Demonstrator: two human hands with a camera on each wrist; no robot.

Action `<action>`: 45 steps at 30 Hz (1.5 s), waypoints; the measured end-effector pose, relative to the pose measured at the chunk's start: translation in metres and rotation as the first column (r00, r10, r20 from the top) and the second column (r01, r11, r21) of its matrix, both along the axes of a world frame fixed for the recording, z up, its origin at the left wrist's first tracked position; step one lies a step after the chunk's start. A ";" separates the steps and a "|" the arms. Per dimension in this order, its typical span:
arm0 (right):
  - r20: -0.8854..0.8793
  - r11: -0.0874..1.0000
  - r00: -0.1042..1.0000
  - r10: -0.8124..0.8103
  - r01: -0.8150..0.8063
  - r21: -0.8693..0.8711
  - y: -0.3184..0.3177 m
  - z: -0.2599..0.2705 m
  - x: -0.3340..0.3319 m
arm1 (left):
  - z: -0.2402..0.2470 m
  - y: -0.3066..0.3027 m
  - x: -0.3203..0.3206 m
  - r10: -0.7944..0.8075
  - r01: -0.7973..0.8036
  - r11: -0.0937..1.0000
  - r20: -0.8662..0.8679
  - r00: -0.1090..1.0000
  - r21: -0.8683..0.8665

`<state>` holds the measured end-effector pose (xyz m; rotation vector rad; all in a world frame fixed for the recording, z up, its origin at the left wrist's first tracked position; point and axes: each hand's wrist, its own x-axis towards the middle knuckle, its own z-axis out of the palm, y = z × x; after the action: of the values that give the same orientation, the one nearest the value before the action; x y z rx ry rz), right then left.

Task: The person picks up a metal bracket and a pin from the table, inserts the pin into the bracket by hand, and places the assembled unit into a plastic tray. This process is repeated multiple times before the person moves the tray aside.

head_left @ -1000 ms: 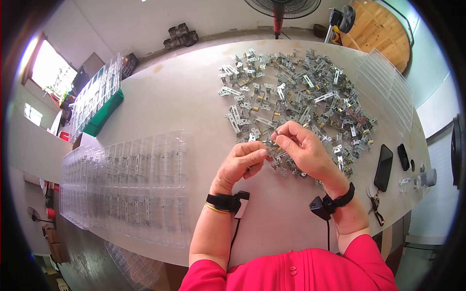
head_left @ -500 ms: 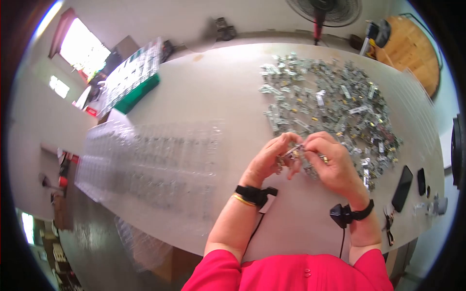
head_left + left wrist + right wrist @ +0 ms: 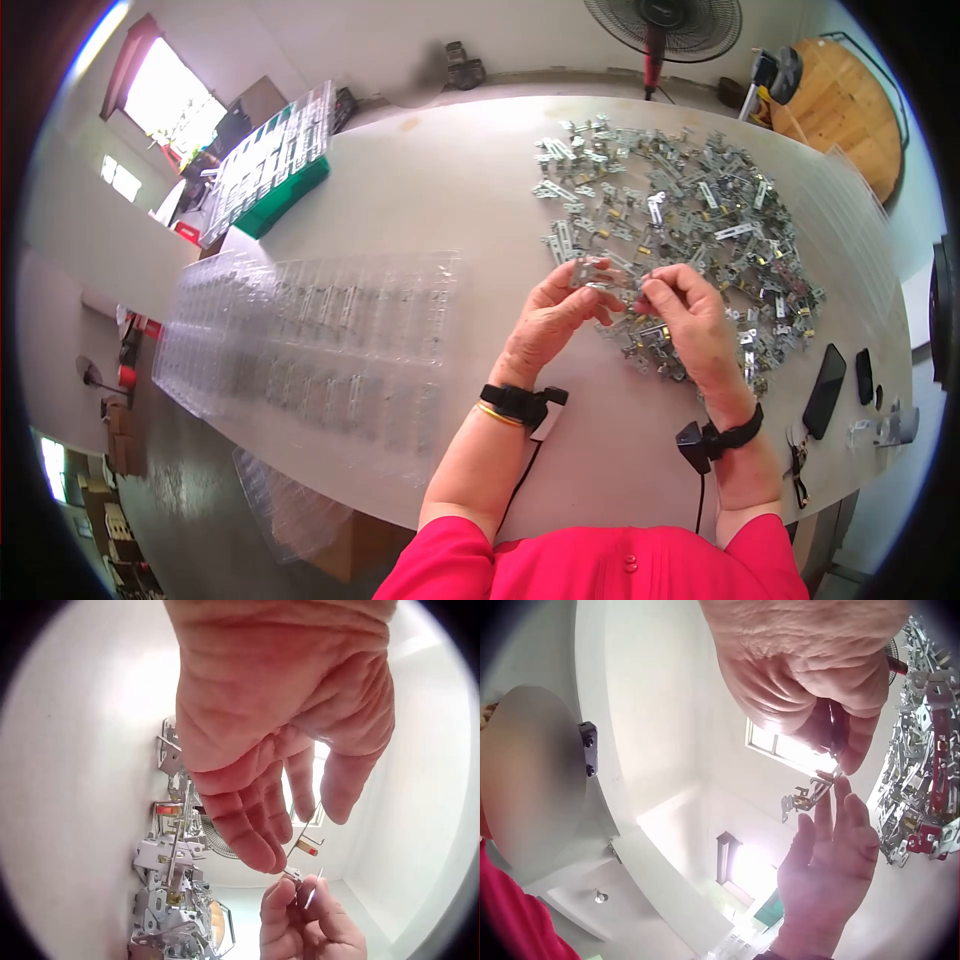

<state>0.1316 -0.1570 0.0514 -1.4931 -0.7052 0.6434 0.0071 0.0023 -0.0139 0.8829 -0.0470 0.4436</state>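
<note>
Over the near edge of a pile of metal brackets [image 3: 680, 220], the two hands meet. The left hand [image 3: 548, 322] holds a metal bracket [image 3: 598, 272] between thumb and fingers; a brass-coloured piece [image 3: 306, 846] shows on it in the left wrist view. Facing it, the right hand [image 3: 693, 325] pinches a thin, shiny metal piece [image 3: 315, 889] between thumb and forefinger, at the bracket's end. I cannot tell whether that piece is separate from the bracket. In the right wrist view the bracket reaches from the left fingers up to the right fingertips.
Clear plastic trays [image 3: 310, 350] with brackets in rows lie on the table's left. A green box [image 3: 285, 195] topped by a filled tray stands at the far left. Another clear tray [image 3: 845, 215] lies right of the pile. A phone [image 3: 825, 390] and keys [image 3: 798, 465] lie near the right edge.
The head view has swung, shifting the table rightward in it. From close over the pile's near edge, the hands have come up with the bracket, which now shows between them; the fingers have shifted on it.
</note>
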 end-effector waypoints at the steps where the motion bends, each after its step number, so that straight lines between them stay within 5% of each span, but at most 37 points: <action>1: 0.005 1.000 1.000 -0.014 0.014 -0.003 0.001 -0.004 0.000 | -0.003 0.001 0.001 -0.014 0.014 1.000 0.005 1.000 -0.003; 5: -0.084 0.997 0.994 0.071 -0.067 0.049 0.003 -0.009 -0.002 | -0.007 0.003 0.002 0.036 -0.036 0.998 -0.018 0.999 -0.048; 10: 0.050 0.995 0.994 0.097 -0.096 -0.025 0.003 -0.015 0.001 | -0.008 0.002 0.003 0.160 -0.159 0.987 -0.057 0.985 0.025; 11: 0.142 0.998 0.988 0.067 -0.063 -0.030 0.001 -0.015 0.003 | -0.008 0.003 0.002 0.152 -0.151 0.988 -0.056 0.987 0.021; 14: -0.012 0.998 0.998 0.065 -0.065 0.016 -0.001 0.004 -0.004 | -0.009 0.003 0.000 0.057 -0.056 0.998 -0.058 0.997 0.019; 19: 0.073 0.991 0.992 0.102 -0.095 -0.090 -0.005 0.012 -0.014 | -0.007 0.005 -0.001 0.017 -0.006 0.997 -0.139 0.990 0.078; 39: 0.270 0.991 0.960 0.073 -0.039 -0.129 -0.006 0.012 -0.019 | 0.002 0.000 -0.002 0.121 -0.051 0.969 -0.285 0.951 0.241; 45: 0.176 0.985 0.977 0.120 -0.096 -0.140 -0.005 0.014 -0.019 | 0.001 0.000 -0.001 0.139 -0.016 0.928 -0.306 0.942 0.372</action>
<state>0.1124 -0.1618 0.0652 -1.6591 -0.9058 0.6493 0.0059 0.0020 -0.0134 1.3225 0.2205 0.3618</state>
